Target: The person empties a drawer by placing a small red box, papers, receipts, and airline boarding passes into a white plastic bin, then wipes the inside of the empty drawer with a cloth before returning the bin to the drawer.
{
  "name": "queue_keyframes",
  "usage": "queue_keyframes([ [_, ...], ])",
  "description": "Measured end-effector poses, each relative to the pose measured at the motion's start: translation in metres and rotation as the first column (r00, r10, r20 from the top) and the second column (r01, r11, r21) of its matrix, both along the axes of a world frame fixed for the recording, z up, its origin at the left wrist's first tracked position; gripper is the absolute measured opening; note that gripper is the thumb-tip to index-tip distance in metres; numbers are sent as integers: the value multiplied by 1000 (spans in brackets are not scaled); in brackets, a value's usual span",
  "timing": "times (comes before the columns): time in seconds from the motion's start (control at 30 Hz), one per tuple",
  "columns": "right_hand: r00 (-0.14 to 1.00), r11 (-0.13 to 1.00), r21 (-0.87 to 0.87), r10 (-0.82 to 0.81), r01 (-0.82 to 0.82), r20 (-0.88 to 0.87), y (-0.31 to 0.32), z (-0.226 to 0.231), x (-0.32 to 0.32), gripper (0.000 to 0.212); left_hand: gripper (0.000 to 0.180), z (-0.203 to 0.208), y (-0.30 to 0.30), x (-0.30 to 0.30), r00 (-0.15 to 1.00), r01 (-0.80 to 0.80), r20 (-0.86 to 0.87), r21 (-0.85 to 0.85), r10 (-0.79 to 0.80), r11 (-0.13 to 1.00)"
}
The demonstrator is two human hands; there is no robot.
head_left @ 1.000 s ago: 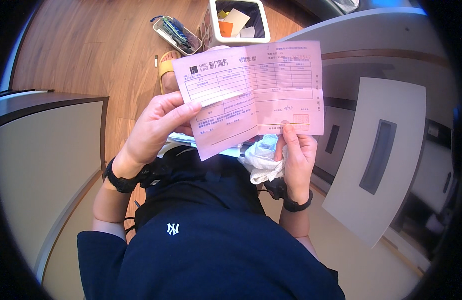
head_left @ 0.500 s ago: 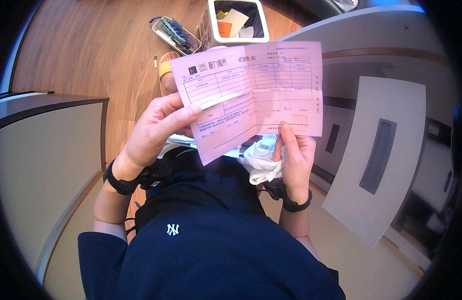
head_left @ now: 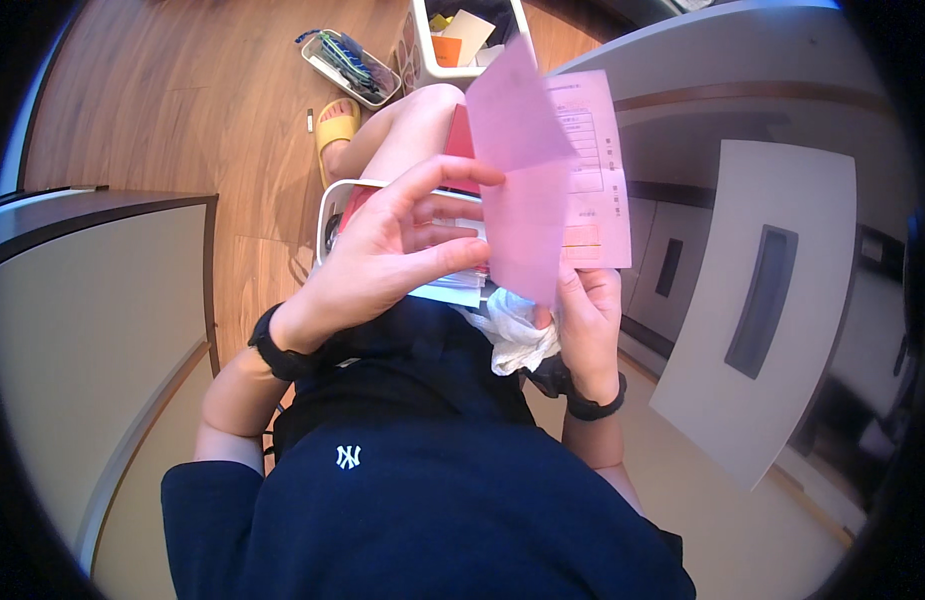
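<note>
A pink printed receipt [head_left: 527, 200] is upright in front of me, its left part folded over toward the right. My right hand [head_left: 592, 310] pinches its lower edge between thumb and fingers and also has a crumpled white cloth [head_left: 522, 340] against its fingers. At the folded flap, my left hand [head_left: 382, 250] has its fingers apart, with the index fingertip and thumb at the paper's left edge. Below the hands, a white-rimmed container [head_left: 327, 205] rests on my lap, holding white papers [head_left: 447, 292] and something red [head_left: 462, 150], partly hidden.
Ahead on the wood floor stands a white bin [head_left: 452, 73] with paper scraps inside. Beside it is a small basket [head_left: 377, 100] of odds and ends. A pale cabinet [head_left: 102, 310] is at left; a light panel with a recessed handle [head_left: 762, 300] stands at right.
The receipt was spread flat between both hands; its left part is now folded rightward. My left hand has loosened its pinch and moved right, and the container on my lap shows more.
</note>
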State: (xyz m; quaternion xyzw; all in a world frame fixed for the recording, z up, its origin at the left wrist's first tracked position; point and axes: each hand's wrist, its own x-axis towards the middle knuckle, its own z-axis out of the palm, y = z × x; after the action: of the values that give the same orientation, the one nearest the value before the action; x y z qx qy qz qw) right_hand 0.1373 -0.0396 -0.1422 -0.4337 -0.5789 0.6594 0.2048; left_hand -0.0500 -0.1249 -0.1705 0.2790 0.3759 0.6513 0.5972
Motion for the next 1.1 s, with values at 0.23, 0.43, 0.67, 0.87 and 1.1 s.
queue_keyframes([
  [0.23,975,977,-19,213,-212,59,-10,-1,7,28,37,-7,-5,4,988,-146,-47,-25,145,989],
  [0.43,978,987,-119,81,-106,-194,1,4,7,97,27,7,-22,-15,804,-32,-593,16,35,999],
  [0.67,998,947,316,38,-53,52,11,5,18,22,28,-4,-44,-39,735,-22,-670,127,102,992],
  [0.87,1000,922,386,6,-12,16,25,16,33,31,20,-26,-57,-57,110,69,-989,108,100,992],
  [1.1,949,692,695,-42,-197,311,6,20,21,25,22,-34,-51,-60,-154,100,-986,39,55,994],
])
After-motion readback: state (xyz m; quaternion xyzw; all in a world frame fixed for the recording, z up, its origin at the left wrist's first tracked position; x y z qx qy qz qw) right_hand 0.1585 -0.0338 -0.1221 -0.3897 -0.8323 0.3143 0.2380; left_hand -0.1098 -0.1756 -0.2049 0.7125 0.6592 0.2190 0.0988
